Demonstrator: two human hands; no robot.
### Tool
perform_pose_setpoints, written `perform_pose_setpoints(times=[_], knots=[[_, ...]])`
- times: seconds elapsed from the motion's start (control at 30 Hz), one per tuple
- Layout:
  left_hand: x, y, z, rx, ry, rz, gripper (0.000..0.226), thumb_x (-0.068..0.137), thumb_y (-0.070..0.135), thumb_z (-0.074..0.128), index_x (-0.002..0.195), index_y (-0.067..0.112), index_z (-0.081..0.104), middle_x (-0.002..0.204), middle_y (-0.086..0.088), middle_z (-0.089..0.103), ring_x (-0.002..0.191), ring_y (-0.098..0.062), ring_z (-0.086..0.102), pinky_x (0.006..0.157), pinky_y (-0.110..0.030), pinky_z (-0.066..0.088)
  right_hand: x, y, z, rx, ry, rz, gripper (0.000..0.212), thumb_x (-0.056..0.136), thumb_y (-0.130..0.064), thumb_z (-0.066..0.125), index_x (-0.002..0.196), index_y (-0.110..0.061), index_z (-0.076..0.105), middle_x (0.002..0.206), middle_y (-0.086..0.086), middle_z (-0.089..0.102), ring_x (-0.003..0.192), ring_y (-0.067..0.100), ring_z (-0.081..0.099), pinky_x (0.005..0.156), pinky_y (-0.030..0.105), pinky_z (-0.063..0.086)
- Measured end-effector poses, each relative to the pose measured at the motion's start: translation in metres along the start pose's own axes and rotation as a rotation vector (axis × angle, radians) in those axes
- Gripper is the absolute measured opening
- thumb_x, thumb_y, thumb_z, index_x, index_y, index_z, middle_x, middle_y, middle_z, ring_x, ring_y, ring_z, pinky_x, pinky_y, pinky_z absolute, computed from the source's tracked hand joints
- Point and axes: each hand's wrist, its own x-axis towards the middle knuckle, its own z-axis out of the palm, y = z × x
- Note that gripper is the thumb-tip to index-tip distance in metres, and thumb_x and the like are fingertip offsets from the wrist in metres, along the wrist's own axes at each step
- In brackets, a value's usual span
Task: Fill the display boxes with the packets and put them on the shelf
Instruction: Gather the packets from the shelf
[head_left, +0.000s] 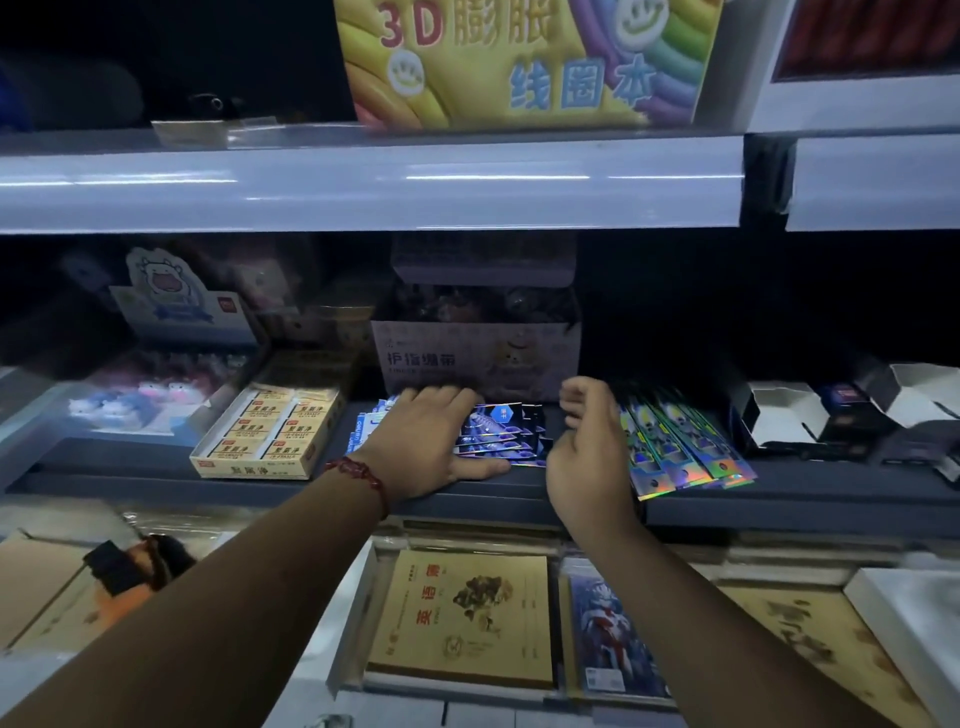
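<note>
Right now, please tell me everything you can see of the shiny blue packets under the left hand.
The blue packets are flat, glossy, foil-like, with a holographic sheen. They lie fanned and overlapping on the dark shelf, just before a pale cardboard box. The left hand rests flat on them, fingers straight, and hides their middle. Their print is too blurred to read.

Left hand lies flat on blue foil packets at the shelf's front edge; right hand hovers just beside, fingers loosely curled.
</note>
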Motion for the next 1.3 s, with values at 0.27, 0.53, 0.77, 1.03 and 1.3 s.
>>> perform_pose_setpoints(times=[0.27,0.53,0.77,1.03,1.3], knots=[[-0.007,0.009,-0.008,0.064,-0.002,-0.053,0.082,0.072,0.091,0.048,0.117,0.022,0.059,0.114,0.001,0.065,0.104,-0.022,0.059,0.084,-0.035,0.044,-0.008,0.001,0.0,-0.012,-0.039,0.052,0.046,0.088,0.017,0.042,0.127,-0.004,0.052,0.125,0.012,0.054,0.116,0.025,0.054,0.099,0.043,0.049],[-0.03,0.025,-0.013,0.132,0.058,-0.081,0.077,0.071,0.087,0.045,0.104,0.019,0.058,0.106,-0.001,0.064,0.099,-0.025,0.06,0.069,-0.036,0.039,-0.016,-0.003,-0.004,0.064,-0.049,0.161,0.036,0.091,0.014,0.042,0.121,-0.003,0.055,0.125,0.014,0.056,0.114,0.026,0.057,0.096,0.045,0.05],[-0.042,0.027,-0.016,0.096,0.159,-0.024,0.062,0.071,0.068,0.07,0.097,0.012,0.059,0.091,-0.009,0.067,0.085,-0.032,0.064,0.064,-0.034,0.028,-0.019,-0.002,-0.008,0.075,-0.064,0.213,0.03,0.094,0.011,0.044,0.118,-0.003,0.056,0.123,0.015,0.058,0.113,0.026,0.058,0.094,0.04,0.05],[-0.024,0.035,-0.058,-0.394,0.182,-0.18,0.045,0.071,0.041,0.078,0.107,0.024,0.057,0.093,0.0,0.073,0.086,-0.022,0.07,0.074,-0.035,0.054,-0.009,-0.013,-0.004,0.145,-0.009,0.298,0.032,0.088,0.01,0.045,0.102,-0.017,0.054,0.11,0.013,0.061,0.1,0.03,0.059,0.078,0.035,0.046],[-0.005,0.04,-0.061,-1.155,0.49,-0.432,0.024,0.079,0.013,0.079,0.098,0.001,0.069,0.092,-0.016,0.075,0.089,-0.03,0.073,0.084,-0.049,0.06,-0.001,-0.062,0.005,0.643,-0.133,0.339,0.027,0.096,0.001,0.054,0.108,-0.022,0.059,0.113,0.001,0.068,0.105,0.01,0.067,0.086,0.025,0.054]])
